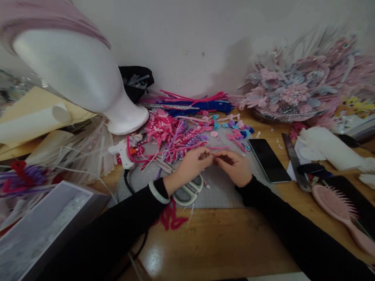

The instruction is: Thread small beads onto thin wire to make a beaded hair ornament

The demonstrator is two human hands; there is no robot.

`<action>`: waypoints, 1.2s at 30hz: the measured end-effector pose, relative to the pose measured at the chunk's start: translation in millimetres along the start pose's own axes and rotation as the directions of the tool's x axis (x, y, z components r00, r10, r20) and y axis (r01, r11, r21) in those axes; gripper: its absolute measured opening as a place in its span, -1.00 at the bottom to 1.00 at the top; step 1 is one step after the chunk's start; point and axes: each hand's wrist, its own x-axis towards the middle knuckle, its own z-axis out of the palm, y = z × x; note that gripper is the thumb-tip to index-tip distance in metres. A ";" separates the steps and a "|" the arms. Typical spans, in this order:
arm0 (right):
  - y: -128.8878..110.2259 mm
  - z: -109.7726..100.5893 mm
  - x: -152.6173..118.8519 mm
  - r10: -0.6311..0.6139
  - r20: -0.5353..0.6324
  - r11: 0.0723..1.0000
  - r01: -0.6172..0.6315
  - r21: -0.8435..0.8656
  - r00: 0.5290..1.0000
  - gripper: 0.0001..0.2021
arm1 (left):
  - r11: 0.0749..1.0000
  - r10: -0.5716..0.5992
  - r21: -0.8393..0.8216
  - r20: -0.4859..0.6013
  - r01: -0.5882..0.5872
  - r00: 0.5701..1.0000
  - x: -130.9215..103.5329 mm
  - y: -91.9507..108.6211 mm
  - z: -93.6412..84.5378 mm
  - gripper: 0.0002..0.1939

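Observation:
My left hand (195, 160) and my right hand (235, 167) meet fingertip to fingertip over a grey mat (225, 197). Both are closed in a pinch on something tiny between them, too small to name. Beneath my left wrist lie scissors (189, 193) with pale handles, partly hidden by the arm. A short strand of beads (206, 183) hangs or lies just below the fingers; I cannot tell which. Behind the hands spreads a heap of pink and purple pipe-cleaner pieces (164, 130). A white glue gun (121, 153) with a black cord rests left of the heap.
A white mannequin head (73, 70) stands at the left, above a grey box (55, 230). On the right are a phone (268, 160), a metal ruler (295, 162), a pink hairbrush (336, 205) and a pile of pastel flowers (295, 89). Red fuzzy loops (170, 218) lie in front.

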 end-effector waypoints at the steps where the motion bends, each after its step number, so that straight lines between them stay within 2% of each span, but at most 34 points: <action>1: 1.0 0.2 0.1 0.000 -0.007 1.000 0.000 -0.008 1.000 -0.91 | 1.000 0.002 -0.002 0.002 -0.002 1.000 0.0 -0.6 0.1 -0.88; 12: 1.1 2.0 1.5 0.022 -0.030 0.998 -0.024 -0.054 0.999 -0.93 | 1.000 -0.020 -0.014 -0.007 0.020 1.000 0.0 -1.6 1.3 -0.87; 17: -3.0 4.4 2.3 0.099 -0.027 0.994 -0.097 0.054 0.995 -0.95 | 0.998 0.041 0.041 -0.060 -0.038 0.997 -1.0 -4.9 2.5 -0.87; 22: -9.1 4.1 3.3 0.198 0.029 0.965 -0.201 0.170 0.980 -0.96 | 0.991 0.063 0.122 -0.076 -0.054 0.995 -3.3 -1.5 2.5 -0.87; 28: -1.7 4.8 3.1 0.261 0.090 0.902 -0.275 0.332 0.961 -0.93 | 0.950 0.153 0.294 -0.138 -0.107 0.978 -9.0 6.7 4.0 -0.89; 32: -0.2 6.3 3.5 0.320 0.123 0.842 -0.342 0.417 0.939 -0.90 | 0.923 0.159 0.373 -0.142 -0.096 0.977 -11.6 9.1 5.1 -0.90; 36: -5.6 7.3 4.0 0.377 0.126 0.802 -0.392 0.451 0.917 -0.87 | 0.927 0.140 0.365 -0.129 -0.084 0.982 -11.1 9.5 5.0 -0.89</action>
